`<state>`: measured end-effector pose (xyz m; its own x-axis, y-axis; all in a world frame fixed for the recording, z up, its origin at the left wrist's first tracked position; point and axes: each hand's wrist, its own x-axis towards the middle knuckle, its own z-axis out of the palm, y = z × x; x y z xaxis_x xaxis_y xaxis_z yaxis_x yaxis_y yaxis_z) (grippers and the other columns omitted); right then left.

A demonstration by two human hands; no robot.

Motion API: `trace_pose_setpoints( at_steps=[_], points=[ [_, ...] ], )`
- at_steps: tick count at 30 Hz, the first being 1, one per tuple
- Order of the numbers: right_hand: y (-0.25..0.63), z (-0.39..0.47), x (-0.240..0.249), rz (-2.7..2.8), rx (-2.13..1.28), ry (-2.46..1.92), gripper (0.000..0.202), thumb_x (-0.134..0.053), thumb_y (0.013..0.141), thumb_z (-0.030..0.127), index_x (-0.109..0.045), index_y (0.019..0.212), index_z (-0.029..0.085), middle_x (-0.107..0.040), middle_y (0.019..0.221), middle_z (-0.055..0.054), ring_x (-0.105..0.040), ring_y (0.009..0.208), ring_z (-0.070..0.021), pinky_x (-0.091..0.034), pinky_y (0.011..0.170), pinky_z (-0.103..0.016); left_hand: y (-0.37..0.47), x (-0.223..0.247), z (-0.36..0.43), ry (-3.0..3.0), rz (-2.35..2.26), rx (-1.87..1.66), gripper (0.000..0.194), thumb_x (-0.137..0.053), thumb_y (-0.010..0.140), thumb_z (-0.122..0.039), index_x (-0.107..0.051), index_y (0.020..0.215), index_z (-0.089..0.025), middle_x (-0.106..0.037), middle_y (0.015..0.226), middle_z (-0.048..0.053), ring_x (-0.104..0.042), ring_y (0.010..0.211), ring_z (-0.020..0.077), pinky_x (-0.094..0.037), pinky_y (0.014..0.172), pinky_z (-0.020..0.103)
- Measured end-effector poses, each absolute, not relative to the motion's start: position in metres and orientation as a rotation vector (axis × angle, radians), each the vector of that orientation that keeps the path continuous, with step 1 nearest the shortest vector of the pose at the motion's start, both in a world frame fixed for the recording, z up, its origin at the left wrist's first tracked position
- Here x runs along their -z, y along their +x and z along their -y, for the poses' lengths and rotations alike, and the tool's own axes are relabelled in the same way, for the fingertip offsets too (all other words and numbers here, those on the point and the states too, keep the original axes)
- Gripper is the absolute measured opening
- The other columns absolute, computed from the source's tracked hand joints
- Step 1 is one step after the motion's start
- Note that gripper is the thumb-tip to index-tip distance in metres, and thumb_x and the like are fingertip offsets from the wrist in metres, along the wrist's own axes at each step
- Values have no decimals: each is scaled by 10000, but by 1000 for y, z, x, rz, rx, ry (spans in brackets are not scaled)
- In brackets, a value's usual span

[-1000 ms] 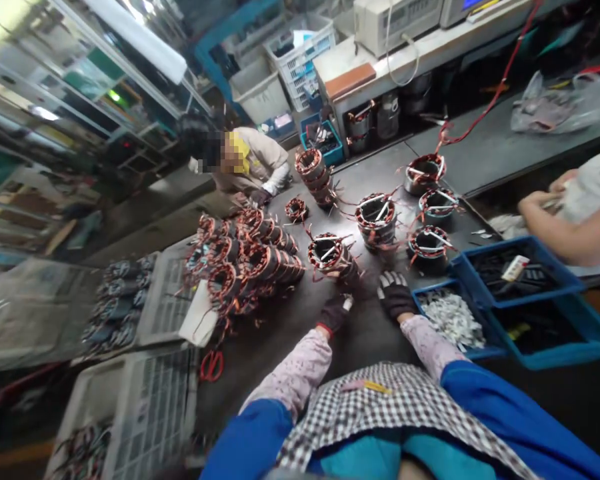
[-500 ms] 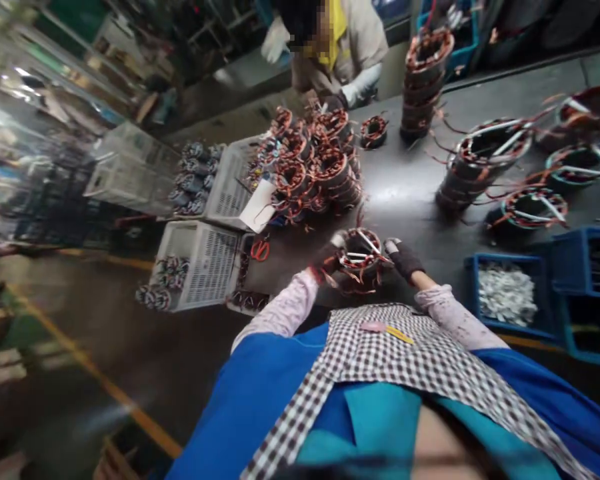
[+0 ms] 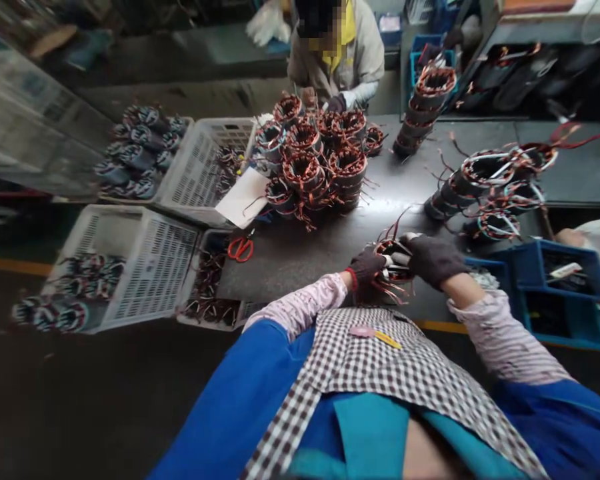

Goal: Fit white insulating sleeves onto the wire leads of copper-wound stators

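A motor stator [image 3: 394, 272], a dark ring with copper windings, loose copper leads and white sleeving, rests on the dark bench close to the apron. My left hand [image 3: 366, 267], in a dark glove with pale fingertips, is closed on its left side. Over the right rim bends my right hand [image 3: 434, 259], likewise gloved, its fingers closed at the stator's edge beside the white sleeving. The glove hides exactly what those fingertips pinch.
Stacked stators [image 3: 347, 170] stand beyond my left hand, more stators [image 3: 460, 187] at the right. Orange-handled scissors [image 3: 241, 249] lie left, near white crates [image 3: 150, 267]. Blue bins [image 3: 563, 267] sit right. Across the bench a co-worker [image 3: 337, 60] works.
My right hand has gone from beside the stator to over its right rim, its fingers now closing there. The left hand stays on the stator. My view has shifted.
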<state>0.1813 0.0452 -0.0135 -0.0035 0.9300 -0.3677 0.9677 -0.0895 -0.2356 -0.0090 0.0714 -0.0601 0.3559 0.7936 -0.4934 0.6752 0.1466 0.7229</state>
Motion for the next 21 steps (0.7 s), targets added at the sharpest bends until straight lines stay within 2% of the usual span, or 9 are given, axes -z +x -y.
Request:
trace_pose_setpoints(
  at_steps=[3,5,8,11,13,18,21],
  points=[
    [166,-39,-3,-1962,503,2037,394,-512,1186,334,-797,1418,193,-834,1312,-194,-793,1136,-296,-532,933,-354,-23,48,-70,1738,-1332,-322,522,-821,1001,-278,-737,1497,-140,-814,1412,182,-773,1332,299,-656,1108,361],
    [168,-32,-6,-1979,516,2057,442,-512,1180,282,-750,1545,215,-821,1404,-174,-790,1210,-301,-542,974,-351,-34,38,-70,1934,-1165,-408,489,-794,1016,-283,-749,1491,-179,-793,1452,143,-732,1399,279,-604,1200,357],
    [182,-28,-7,-2009,643,2169,506,-595,1154,312,-691,1645,233,-801,1484,-150,-776,1299,-310,-566,1035,-348,-40,22,-70,2163,-874,-235,432,-816,1004,-341,-801,1425,-245,-818,1386,84,-780,1277,269,-615,1168,368],
    [188,-39,-10,-2008,673,2281,468,-620,1156,406,-765,1544,188,-786,1494,-171,-758,1330,-310,-568,1080,-358,-26,10,-70,2351,-867,14,542,-937,906,-454,-840,1369,-191,-810,1396,160,-789,1270,356,-633,1139,421],
    [180,-51,-13,-2025,612,2228,422,-618,1156,417,-833,1417,164,-783,1470,-188,-746,1325,-319,-555,1095,-372,-10,5,-74,2409,-911,159,533,-944,894,-510,-876,1282,-151,-818,1361,201,-797,1256,400,-644,1113,444],
    [146,-67,-16,-1995,463,2111,411,-578,1150,345,-857,1276,71,-807,1306,-260,-749,1222,-328,-537,996,-364,16,7,-84,2369,-1005,317,480,-886,936,-406,-861,1306,-102,-848,1298,209,-818,1200,385,-662,1049,406],
    [141,-66,-7,-2035,371,2129,425,-520,1140,307,-837,1254,47,-798,1267,-295,-759,1160,-350,-542,936,-384,9,14,-76,2393,-964,271,429,-788,1026,-420,-869,1265,-73,-848,1280,232,-813,1195,380,-660,1074,429]
  ],
)
